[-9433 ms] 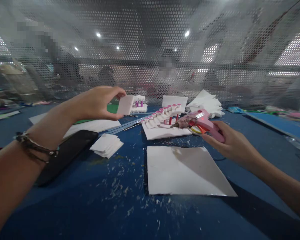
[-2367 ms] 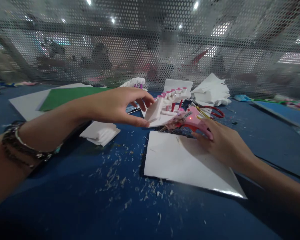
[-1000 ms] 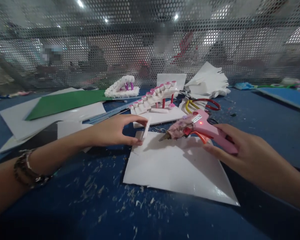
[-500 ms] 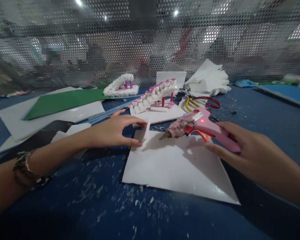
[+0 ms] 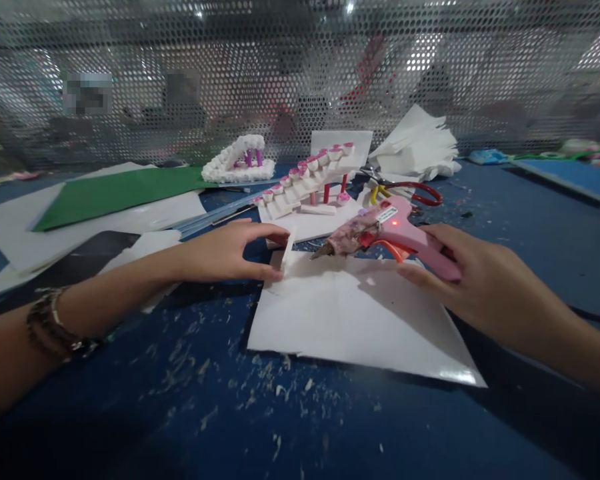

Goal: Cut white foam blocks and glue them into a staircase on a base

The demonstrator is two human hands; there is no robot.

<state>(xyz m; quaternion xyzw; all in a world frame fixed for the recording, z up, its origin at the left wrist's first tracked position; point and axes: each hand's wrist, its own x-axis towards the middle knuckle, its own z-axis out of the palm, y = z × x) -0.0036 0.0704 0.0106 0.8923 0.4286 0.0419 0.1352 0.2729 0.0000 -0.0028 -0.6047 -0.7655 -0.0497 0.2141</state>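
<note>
My left hand [image 5: 230, 253] holds a small white foam-board strip [image 5: 289, 251] between thumb and fingers. The strip stands upright at the far left corner of a white board [image 5: 360, 320] lying on the table. A pink hot glue gun [image 5: 395, 230] with an orange trigger and a lit red lamp is in my right hand [image 5: 480, 287]. Its nozzle points left, a little to the right of the strip, over the board's far edge. Behind the board stands a white stair model [image 5: 300, 183] with pink-topped pieces and red posts.
Scissors [image 5: 420, 193] with red handles lie behind the glue gun. A green sheet [image 5: 120, 195] rests on white boards at left, near clear glue sticks [image 5: 215, 215]. A white bumpy model [image 5: 240, 160] and a paper stack [image 5: 417, 147] stand before a perforated metal screen [image 5: 290, 80].
The glue gun has shifted slightly left and up in view, and its nozzle is a little closer to the strip. The whole scene sits slightly higher. Both hands keep their grips.
</note>
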